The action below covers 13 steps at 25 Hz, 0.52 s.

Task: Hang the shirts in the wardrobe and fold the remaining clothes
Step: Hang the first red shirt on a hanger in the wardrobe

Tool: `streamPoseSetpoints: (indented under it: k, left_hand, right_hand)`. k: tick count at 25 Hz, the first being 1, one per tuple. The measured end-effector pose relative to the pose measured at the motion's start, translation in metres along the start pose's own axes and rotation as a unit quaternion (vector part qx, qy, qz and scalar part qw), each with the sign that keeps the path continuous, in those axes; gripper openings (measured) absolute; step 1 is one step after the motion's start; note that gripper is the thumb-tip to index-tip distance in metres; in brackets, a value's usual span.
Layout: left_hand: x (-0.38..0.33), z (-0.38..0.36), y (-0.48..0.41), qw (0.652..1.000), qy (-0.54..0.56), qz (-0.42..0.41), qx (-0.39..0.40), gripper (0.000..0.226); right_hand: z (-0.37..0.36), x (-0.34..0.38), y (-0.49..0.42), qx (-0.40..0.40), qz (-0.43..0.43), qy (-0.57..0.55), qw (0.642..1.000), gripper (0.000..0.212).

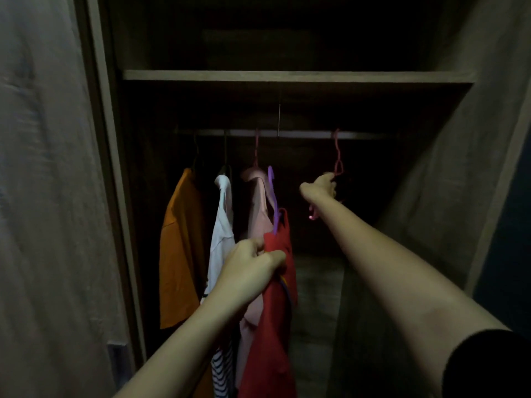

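Inside the dark wardrobe a rail [301, 134] runs across. From it hang an orange shirt [179, 248], a white shirt [222, 225] and a pale pink shirt [258, 202]. My left hand [253, 268] grips a red shirt [277, 311] on a purple hanger [272, 193], held below the rail, just right of the pink shirt. My right hand [321, 186] reaches far in and is closed on an empty pink hanger [337, 156] whose hook sits on the rail at the right.
A wooden shelf [287, 76] spans the wardrobe above the rail. The wardrobe's left frame [115, 168] and right side panel [445, 168] close in the opening. A striped garment [221, 369] hangs low below the white shirt. The rail between the pink shirt and pink hanger is bare.
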<state>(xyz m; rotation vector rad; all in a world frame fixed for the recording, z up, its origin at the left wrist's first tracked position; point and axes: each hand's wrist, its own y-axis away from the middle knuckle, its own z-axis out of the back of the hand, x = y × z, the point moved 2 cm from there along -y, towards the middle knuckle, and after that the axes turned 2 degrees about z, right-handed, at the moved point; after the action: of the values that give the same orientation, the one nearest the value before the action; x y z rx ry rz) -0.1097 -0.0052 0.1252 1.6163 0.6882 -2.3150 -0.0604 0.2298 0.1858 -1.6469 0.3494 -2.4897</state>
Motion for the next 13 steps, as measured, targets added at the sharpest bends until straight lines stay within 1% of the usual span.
streamPoseSetpoints:
  k: [2, 4, 6, 8, 9, 11, 13]
  left_hand:
    - [-0.013, -0.013, -0.012, 1.0, -0.005, 0.004, -0.012, 0.016]
    - [-0.03, -0.029, -0.032, 1.0, 0.001, 0.001, -0.01, 0.013]
    - [-0.049, -0.042, -0.062, 1.0, -0.001, 0.002, -0.023, 0.016]
    - [-0.067, -0.049, -0.096, 0.999, -0.012, 0.002, -0.052, 0.021]
    - [-0.075, -0.052, -0.114, 0.998, -0.008, 0.003, -0.068, 0.028]
    - [-0.088, -0.056, -0.142, 0.996, -0.012, 0.015, -0.088, 0.045]
    - [-0.099, -0.061, -0.162, 0.995, -0.024, 0.016, -0.099, 0.045]
  right_hand:
    - [0.019, -0.005, 0.003, -0.01, 0.007, 0.034, 0.999, 0.073]
    - [0.039, -0.011, 0.002, -0.006, 0.043, 0.097, 0.994, 0.065]
    - [0.06, -0.017, 0.001, 0.023, 0.08, 0.155, 0.984, 0.057]
    - [0.08, -0.02, 0.002, 0.048, 0.097, 0.181, 0.977, 0.053]
    - [0.089, -0.02, 0.002, 0.054, 0.104, 0.192, 0.974, 0.051]
    - [0.101, -0.023, 0.005, 0.054, 0.118, 0.221, 0.967, 0.049]
    - [0.106, -0.028, 0.004, 0.046, 0.138, 0.241, 0.959, 0.051]
